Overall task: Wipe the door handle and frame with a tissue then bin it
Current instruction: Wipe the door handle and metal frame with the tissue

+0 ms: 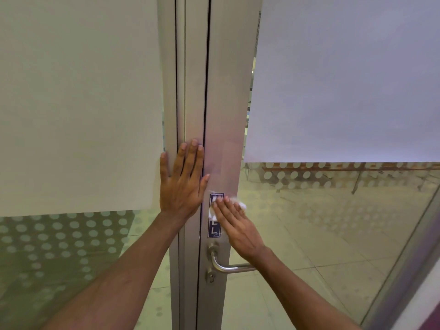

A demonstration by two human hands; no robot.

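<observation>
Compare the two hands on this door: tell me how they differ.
The left hand lies bare on the frame; the right hand presses a tissue against the blue sticker. The left hand points straight up, higher; the right hand slants up-left, lower, above the handle. Both are flat and open.

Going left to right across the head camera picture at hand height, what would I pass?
Left glass panel → left hand flat on the metal frame → right hand pressing the tissue → right glass panel.
</observation>
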